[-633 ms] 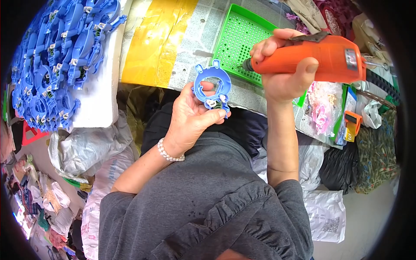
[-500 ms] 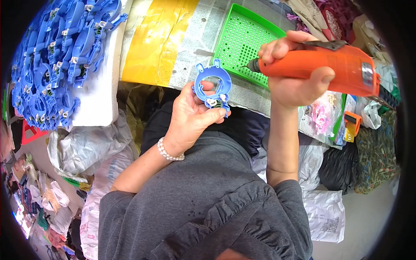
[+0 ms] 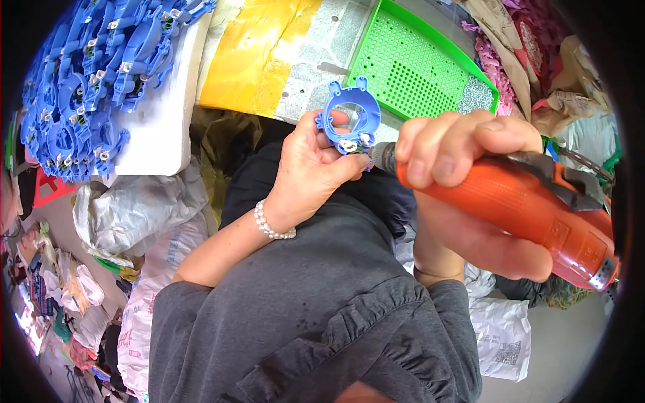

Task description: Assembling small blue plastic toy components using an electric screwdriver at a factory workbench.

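Note:
My left hand [image 3: 314,164] pinches a blue plastic ring-shaped part [image 3: 368,101] by its lower edge, thumb in front and fingers behind. Two small ears stick up from the ring, and small white pieces sit at its base. An orange electric screwdriver [image 3: 497,198] lies in the closed grip of my right hand [image 3: 463,154]. Its dark tip points left, at the lower right of the blue part close to my left thumb; whether it touches the part is hard to make out.
A green perforated tray [image 3: 410,70] with small metal pieces in its right corner stands beyond my hands. Many similar blue parts [image 3: 74,94] cover a white foam board [image 3: 158,127] at the left. Yellow tape [image 3: 252,60] crosses the worktop; plastic bags [image 3: 138,208] lie below left.
My right hand has brought the screwdriver down and tilted its tip up to the blue part. My left hand has shifted slightly to the right with the part.

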Demonstrator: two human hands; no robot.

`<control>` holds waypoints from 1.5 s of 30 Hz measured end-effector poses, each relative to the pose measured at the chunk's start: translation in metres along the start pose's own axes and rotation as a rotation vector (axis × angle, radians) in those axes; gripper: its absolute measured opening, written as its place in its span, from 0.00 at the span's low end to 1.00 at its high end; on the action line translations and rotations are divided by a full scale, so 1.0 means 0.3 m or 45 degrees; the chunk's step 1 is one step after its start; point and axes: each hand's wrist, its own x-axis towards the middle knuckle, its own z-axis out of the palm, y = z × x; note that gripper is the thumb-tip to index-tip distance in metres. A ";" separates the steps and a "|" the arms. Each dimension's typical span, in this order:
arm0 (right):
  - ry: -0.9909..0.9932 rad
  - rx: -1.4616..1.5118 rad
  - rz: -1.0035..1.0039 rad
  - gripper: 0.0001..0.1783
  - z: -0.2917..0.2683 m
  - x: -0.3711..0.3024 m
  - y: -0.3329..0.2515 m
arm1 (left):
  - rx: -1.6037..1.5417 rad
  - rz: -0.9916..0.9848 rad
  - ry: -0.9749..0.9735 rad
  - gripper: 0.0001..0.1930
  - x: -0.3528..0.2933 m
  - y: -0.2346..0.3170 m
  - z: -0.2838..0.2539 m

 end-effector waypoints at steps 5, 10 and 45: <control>0.010 0.071 -0.002 0.51 0.003 -0.015 0.036 | 0.017 0.036 -0.009 0.24 -0.008 0.003 0.000; 0.190 0.038 0.143 0.52 0.039 -0.031 0.018 | 0.046 -0.010 -0.018 0.24 -0.012 0.008 0.011; -0.018 -0.061 -0.013 0.51 -0.032 -0.019 -0.058 | 1.590 -0.144 0.550 0.44 -0.081 -0.266 -1.012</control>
